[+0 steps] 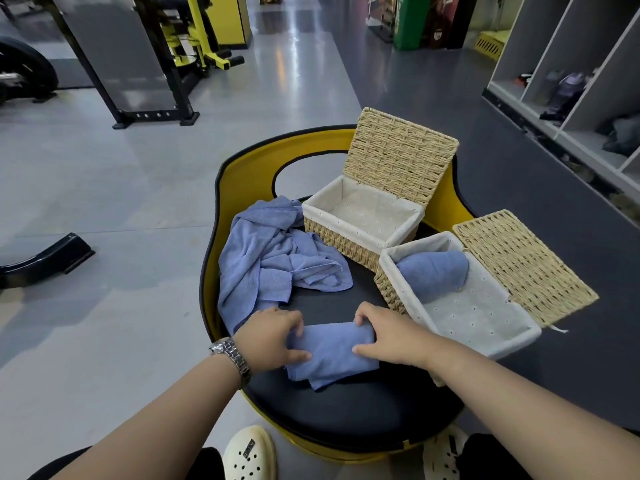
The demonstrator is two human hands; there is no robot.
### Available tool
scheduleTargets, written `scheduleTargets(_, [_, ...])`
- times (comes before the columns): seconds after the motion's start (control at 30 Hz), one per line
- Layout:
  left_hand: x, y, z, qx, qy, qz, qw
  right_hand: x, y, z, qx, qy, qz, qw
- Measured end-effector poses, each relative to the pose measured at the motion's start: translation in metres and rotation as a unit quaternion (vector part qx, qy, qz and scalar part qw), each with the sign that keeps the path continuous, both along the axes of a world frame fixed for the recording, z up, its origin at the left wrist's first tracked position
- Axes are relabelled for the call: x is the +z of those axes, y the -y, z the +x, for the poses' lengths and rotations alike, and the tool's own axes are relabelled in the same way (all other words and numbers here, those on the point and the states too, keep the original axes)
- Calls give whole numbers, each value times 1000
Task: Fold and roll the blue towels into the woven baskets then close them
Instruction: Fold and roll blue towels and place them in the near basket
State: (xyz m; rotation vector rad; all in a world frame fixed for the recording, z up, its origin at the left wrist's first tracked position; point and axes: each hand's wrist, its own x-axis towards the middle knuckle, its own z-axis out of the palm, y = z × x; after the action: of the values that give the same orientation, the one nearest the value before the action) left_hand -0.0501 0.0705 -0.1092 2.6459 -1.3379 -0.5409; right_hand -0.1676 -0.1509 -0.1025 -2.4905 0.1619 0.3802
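A folded blue towel (pixel 330 353) lies on the black padded seat (pixel 346 407), its far end partly rolled. My left hand (pixel 273 336) grips its left side and my right hand (pixel 388 336) grips its right side at the roll. A loose heap of blue towels (pixel 266 258) sits at the left of the seat. Two woven baskets with white liners stand open: the far basket (pixel 360 220) holds nothing, and the near basket (pixel 460 306) holds one rolled blue towel (pixel 433 273) at its far end. Both lids (pixel 398 157) (pixel 519 265) are tipped back.
The seat has a yellow rim (pixel 211 271) with a cut-out handle at the back. Gym machines (pixel 180 46) stand at the far left, shelving (pixel 571 81) at the right. My white clogs (pixel 249 455) rest on the grey floor below the seat.
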Motion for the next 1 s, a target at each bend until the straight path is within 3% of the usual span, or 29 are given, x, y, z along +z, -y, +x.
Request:
scheduleTargets(0.13, [-5, 0, -6, 4, -12, 35, 999, -2, -1, 1, 31, -79, -11, 996])
scheduleTargets(0.3, [-10, 5, -17, -22, 54, 92, 994, -10, -6, 2, 65, -69, -67, 993])
scheduleTargets(0.53, [11, 12, -20, -1, 45, 95, 994, 3, -11, -3, 97, -50, -131, 985])
scheduleTargets(0.6, [24, 14, -19, 4, 61, 58, 996, 21, -7, -6, 94, -12, -134, 987])
scheduleTargets(0.77, [66, 43, -26, 17, 130, -146, 981, 89, 35, -13, 24, 68, -161, 984])
scheduleTargets(1.0, [84, 133, -56, 37, 184, -193, 963, 108, 119, -47, -105, 120, -84, 984])
